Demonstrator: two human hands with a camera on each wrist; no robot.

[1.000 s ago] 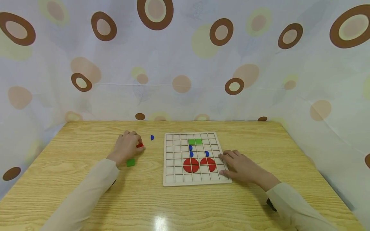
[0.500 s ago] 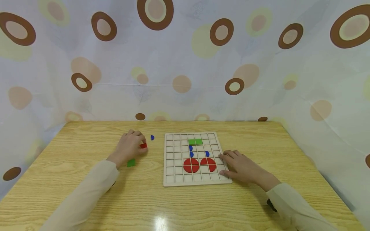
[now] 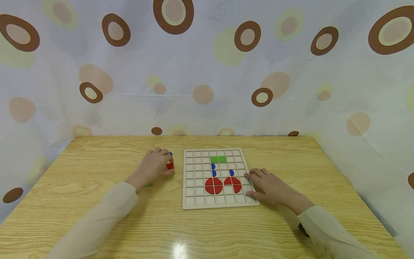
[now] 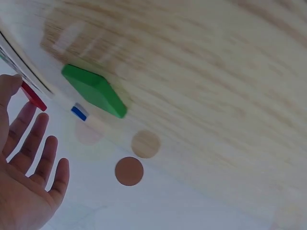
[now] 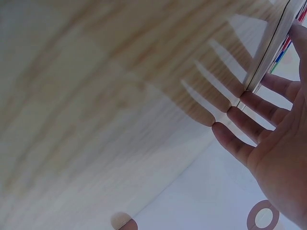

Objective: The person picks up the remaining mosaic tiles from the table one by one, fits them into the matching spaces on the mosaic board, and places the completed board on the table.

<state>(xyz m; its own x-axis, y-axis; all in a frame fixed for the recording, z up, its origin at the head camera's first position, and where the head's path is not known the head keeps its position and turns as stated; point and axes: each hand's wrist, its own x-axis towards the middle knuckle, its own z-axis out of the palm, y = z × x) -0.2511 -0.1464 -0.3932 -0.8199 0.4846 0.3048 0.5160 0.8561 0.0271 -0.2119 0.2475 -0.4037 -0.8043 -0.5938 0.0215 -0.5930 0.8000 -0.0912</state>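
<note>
Between thumb and index finger, my left hand (image 3: pixel 153 165) pinches a small red piece (image 3: pixel 169 166) above the table, left of the board; the left wrist view shows this red piece (image 4: pixel 33 96) edge-on. My right hand (image 3: pixel 271 187) rests with relaxed fingers on the right edge of a pale grid board (image 3: pixel 195 201). On the board sit red quarter pieces (image 3: pixel 214 185) forming one full disc, with several more red pieces (image 3: pixel 235 184) beside it. Small blue half-discs (image 3: pixel 213 173) and two green squares (image 3: pixel 218 159) lie higher up on the grid.
A loose green piece (image 4: pixel 94 90) lies on the table (image 3: pixel 155 230), mostly hidden by my left wrist in the head view. Behind my left fingers, a blue half-disc (image 3: pixel 170 153) is partly covered. A patterned cloth (image 3: pixel 207 72) hangs behind the table.
My left hand has moved right toward the board with the red piece, now partly covering the loose blue half-disc and the green piece. My right hand has stayed in place.
</note>
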